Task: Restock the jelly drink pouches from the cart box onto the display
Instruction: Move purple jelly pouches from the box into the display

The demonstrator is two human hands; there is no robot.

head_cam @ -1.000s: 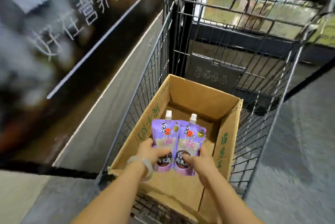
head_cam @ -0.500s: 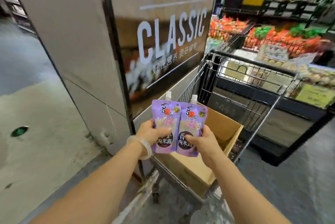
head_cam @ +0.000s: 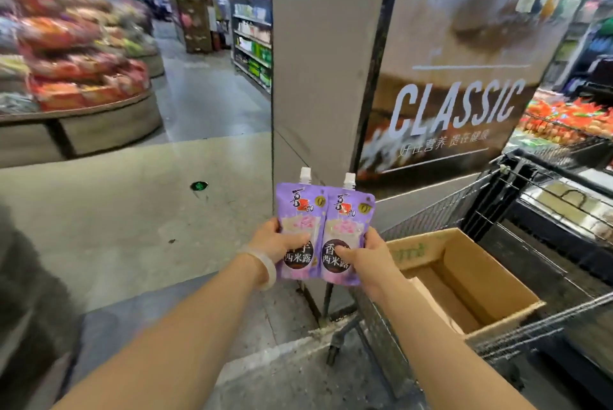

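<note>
While both arms are stretched forward, two purple pouches are held upright side by side, edges touching, white caps on top, in the air in front of a grey pillar (head_cam: 318, 77) and to the left of the cart (head_cam: 431, 220). Left pouch (head_cam: 298, 210) is gripped by the left hand (head_cam: 275, 240), thumb across its front, fingers behind. Right pouch (head_cam: 348, 220) is gripped by the right hand (head_cam: 368, 257) in the same manner, thumb pressed on the dark round label. A pale bangle (head_cam: 265, 265) sits on the left wrist.

Just right of the hands, an open cardboard box (head_cam: 491, 280) sits in the wire cart; the visible part of its interior shows only brown card. Cart stands close against the pillar's base. A poster (head_cam: 457, 104) reading "CLASSIC" covers the pillar's right face. Across the floor (head_cam: 132, 210), a tiered display (head_cam: 76, 77) of packaged goods stands at far left, blurred. Shelving (head_cam: 252, 44) runs down the aisle behind.
</note>
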